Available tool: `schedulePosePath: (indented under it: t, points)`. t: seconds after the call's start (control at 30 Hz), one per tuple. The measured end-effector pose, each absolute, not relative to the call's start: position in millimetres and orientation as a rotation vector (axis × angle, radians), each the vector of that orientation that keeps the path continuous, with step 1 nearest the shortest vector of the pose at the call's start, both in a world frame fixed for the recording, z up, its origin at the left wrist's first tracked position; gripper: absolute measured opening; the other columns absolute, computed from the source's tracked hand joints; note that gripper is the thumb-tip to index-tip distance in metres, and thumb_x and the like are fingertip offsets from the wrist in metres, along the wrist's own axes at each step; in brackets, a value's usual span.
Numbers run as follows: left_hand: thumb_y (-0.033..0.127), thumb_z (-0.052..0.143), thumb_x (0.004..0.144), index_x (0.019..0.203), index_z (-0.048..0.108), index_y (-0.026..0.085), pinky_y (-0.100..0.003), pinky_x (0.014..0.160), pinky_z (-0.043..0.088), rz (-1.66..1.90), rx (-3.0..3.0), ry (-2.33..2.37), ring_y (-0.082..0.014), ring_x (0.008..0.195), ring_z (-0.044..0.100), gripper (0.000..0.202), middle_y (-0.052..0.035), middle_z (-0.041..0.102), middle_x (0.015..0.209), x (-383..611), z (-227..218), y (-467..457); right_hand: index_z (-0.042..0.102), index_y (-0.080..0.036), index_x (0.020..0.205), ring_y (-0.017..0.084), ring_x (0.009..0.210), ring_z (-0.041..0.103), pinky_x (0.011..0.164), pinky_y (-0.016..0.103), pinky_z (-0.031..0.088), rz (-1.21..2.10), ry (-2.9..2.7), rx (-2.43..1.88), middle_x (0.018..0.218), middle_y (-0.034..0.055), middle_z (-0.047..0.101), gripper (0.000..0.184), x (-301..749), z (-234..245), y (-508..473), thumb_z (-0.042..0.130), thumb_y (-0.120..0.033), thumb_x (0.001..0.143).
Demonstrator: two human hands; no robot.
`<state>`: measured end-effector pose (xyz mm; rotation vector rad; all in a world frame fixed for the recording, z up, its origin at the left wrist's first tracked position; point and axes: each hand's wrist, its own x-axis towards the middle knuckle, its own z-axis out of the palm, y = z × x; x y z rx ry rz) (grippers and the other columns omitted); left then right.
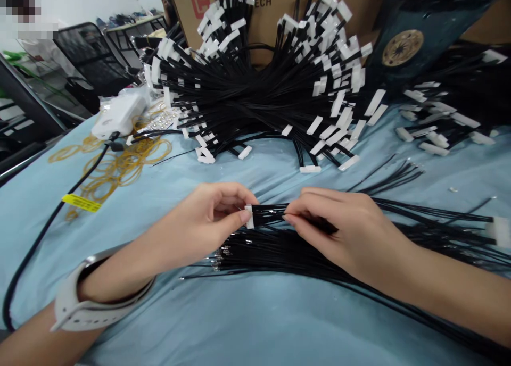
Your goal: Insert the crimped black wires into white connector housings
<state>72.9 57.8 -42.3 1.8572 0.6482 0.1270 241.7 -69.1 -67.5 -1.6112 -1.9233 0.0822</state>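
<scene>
We wear one thing that shows: a white smartwatch (90, 315) on our left wrist. Its broad, matte rubber strap wraps around the arm, and a pointed strap tail juts out at the lower edge. A thin, polished silver rim (90, 259) runs along the case, next to a dark strip that may be the screen seen edge-on. Our left hand (199, 222) and right hand (351, 233) are bare, as are our forearms, and the fingers (235, 219) end in short, neatly trimmed nails.
</scene>
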Motion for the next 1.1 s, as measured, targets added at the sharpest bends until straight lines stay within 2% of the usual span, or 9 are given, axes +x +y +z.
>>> schedulePosePath:
  t: [0.27,0.47,0.63,0.93,1.1]
  points:
    - [0.019,0.056,0.083,0.087,0.062,0.015,-0.018,0.062,0.044,0.100,1.836,0.662,-0.0095,0.067,0.057,0.008,0.0025,0.061,0.071,75.1,-40.8,57.0,0.056,-0.015,0.074,0.008,0.055,0.046,0.051,0.020,0.035,0.124,-1.908,-1.643,0.067,-0.0023,0.053,0.011,240.1,-68.3,-68.6,0.054,-0.008,0.083]
    - [0.016,0.056,0.082,0.086,0.061,0.015,-0.015,0.059,0.044,0.097,1.793,0.676,-0.0078,0.065,0.057,0.007,0.0034,0.062,0.069,76.4,-40.0,56.6,0.060,-0.013,0.079,0.007,0.056,0.046,0.053,0.021,0.036,-0.068,-1.940,-1.556,0.068,-0.0016,0.053,0.010,238.4,-72.0,-69.3,0.053,-0.012,0.087]
    - [0.018,0.059,0.081,0.087,0.063,0.017,-0.014,0.060,0.045,0.126,1.759,0.657,-0.0076,0.066,0.060,0.007,0.0036,0.065,0.072,74.4,-43.3,58.2,0.063,-0.011,0.082,0.007,0.054,0.044,0.050,0.021,0.035,-0.081,-1.960,-1.499,0.068,-0.0009,0.055,0.013,238.0,-72.7,-70.3,0.052,-0.011,0.087]
    - [0.017,0.059,0.081,0.087,0.064,0.016,-0.013,0.060,0.044,0.084,1.753,0.646,-0.0065,0.066,0.058,0.009,0.0042,0.066,0.072,76.7,-45.0,57.6,0.063,-0.011,0.079,0.008,0.055,0.045,0.051,0.022,0.037,-0.017,-2.002,-1.484,0.068,0.0008,0.054,0.017,240.6,-72.4,-68.3,0.048,-0.012,0.089]
    - [0.017,0.057,0.081,0.089,0.064,0.015,-0.015,0.063,0.045,0.073,1.764,0.633,-0.0073,0.069,0.058,0.010,0.0034,0.065,0.075,76.3,-44.4,58.7,0.056,-0.014,0.077,0.007,0.055,0.044,0.050,0.020,0.035,0.105,-1.944,-1.492,0.068,-0.0011,0.053,0.011,239.2,-70.0,-68.7,0.051,-0.010,0.086]
